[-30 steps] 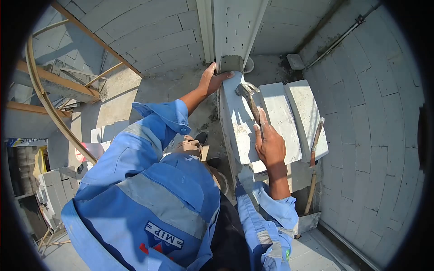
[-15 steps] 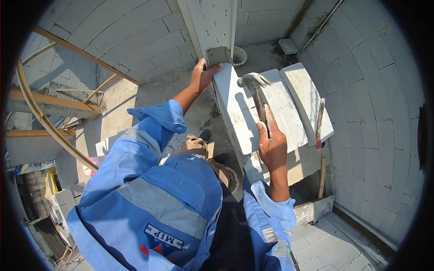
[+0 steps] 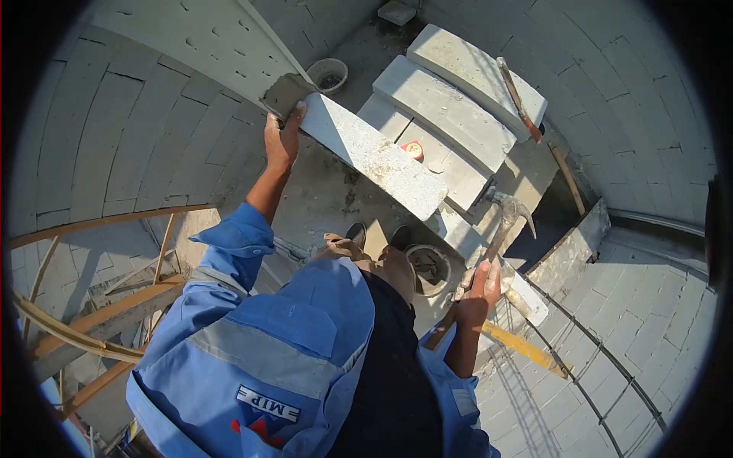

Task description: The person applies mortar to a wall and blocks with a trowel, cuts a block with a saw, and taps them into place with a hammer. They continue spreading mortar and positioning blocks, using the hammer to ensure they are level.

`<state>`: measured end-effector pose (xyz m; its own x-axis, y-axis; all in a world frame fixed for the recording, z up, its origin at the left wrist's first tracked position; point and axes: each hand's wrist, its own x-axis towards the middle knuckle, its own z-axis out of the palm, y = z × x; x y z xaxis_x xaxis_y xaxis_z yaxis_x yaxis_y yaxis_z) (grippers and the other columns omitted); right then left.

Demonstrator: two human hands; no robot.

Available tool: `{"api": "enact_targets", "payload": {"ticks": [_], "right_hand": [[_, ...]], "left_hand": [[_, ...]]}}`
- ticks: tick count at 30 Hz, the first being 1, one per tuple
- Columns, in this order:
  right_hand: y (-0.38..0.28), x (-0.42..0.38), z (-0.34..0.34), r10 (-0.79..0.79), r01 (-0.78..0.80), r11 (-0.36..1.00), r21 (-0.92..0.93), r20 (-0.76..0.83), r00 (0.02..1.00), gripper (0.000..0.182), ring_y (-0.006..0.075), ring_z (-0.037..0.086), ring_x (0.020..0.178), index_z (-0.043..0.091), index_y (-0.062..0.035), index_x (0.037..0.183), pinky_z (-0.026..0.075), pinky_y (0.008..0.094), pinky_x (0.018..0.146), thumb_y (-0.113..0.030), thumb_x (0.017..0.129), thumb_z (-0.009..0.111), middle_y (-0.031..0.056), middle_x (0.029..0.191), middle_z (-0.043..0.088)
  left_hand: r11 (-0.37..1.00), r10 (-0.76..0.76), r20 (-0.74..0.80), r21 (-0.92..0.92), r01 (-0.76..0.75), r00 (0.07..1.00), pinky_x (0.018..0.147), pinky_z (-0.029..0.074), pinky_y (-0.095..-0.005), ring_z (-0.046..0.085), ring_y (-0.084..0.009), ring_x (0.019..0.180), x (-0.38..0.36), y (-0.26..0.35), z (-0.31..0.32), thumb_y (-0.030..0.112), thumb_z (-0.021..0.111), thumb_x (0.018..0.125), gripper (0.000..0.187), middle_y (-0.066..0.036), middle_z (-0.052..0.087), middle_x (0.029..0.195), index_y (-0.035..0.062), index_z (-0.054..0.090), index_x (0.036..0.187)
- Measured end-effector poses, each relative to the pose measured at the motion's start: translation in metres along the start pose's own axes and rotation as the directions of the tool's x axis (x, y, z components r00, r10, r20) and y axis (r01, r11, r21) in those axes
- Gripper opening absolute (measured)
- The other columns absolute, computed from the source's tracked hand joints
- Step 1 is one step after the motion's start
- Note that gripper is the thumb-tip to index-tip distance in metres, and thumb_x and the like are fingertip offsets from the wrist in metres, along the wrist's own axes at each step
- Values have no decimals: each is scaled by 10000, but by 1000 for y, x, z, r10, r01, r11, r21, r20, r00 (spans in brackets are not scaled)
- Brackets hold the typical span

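Observation:
A long white block (image 3: pixel 363 151) lies with its far end against grey wet mortar (image 3: pixel 286 93) beside the pale perforated wall panel (image 3: pixel 206 46). My left hand (image 3: pixel 282 141) is closed around that far end, thumb on the edge and fingers by the mortar. In my right hand (image 3: pixel 479 291) is a claw hammer (image 3: pixel 505 221), gripped by its handle. The hammer's head is up and away from the block, past its near end. A small red tape measure (image 3: pixel 413 149) rests on the blocks behind.
More white blocks (image 3: pixel 447 114) are stacked to the right, with a wooden-handled tool (image 3: pixel 518 99) on top. One bucket (image 3: pixel 328 74) stands by the panel, another bucket (image 3: pixel 429 269) near my feet. A yellow bar (image 3: pixel 527 347) lies at lower right, and timber (image 3: pixel 107 313) is at left.
My right hand has drawn the hammer back from over the block toward its near end and beyond. My left hand stays at the block's far end. The view has turned, uncovering the tape measure.

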<state>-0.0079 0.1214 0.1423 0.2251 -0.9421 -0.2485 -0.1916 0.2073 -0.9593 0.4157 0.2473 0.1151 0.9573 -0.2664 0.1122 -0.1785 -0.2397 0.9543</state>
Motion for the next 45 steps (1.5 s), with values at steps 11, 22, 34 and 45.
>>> {"api": "enact_targets", "payload": {"ticks": [11, 22, 34, 45], "right_hand": [[69, -76, 51, 388, -331, 896, 297, -161, 907, 349, 86, 485, 706, 617, -52, 994, 409, 252, 630, -383, 1029, 513, -10, 808, 522], [49, -68, 92, 135, -139, 988, -66, -61, 989, 544, 105, 468, 768, 594, 36, 1283, 400, 268, 726, -432, 1019, 503, -3, 837, 516], [28, -70, 99, 157, -165, 984, -61, -117, 981, 554, 89, 449, 699, 609, 22, 1270, 366, 258, 633, -446, 1006, 473, -7, 772, 507], [-4, -83, 80, 95, -124, 988, -91, -274, 957, 457, 86, 477, 688, 589, 32, 1266, 385, 254, 608, -334, 993, 579, 4, 798, 562]], "left_hand": [[993, 113, 79, -49, -110, 990, 928, 453, -331, 599, -198, 1034, 5, -2, -1, 307, 704, 924, 462, -127, 645, 1161, -39, 597, 1210], [994, 107, 31, 31, -108, 994, 916, 469, -359, 636, -243, 1002, 6, -10, 1, 416, 723, 899, 543, -173, 674, 1091, -48, 584, 1147], [992, 99, -18, 78, -97, 995, 888, 472, -398, 650, -325, 996, 2, -7, 2, 393, 736, 866, 493, -195, 669, 1060, -19, 580, 1088], [991, 28, -34, 134, -23, 999, 870, 463, -421, 617, -355, 990, -1, -7, 2, 441, 753, 841, 540, -210, 609, 1055, -25, 555, 1028]]}}
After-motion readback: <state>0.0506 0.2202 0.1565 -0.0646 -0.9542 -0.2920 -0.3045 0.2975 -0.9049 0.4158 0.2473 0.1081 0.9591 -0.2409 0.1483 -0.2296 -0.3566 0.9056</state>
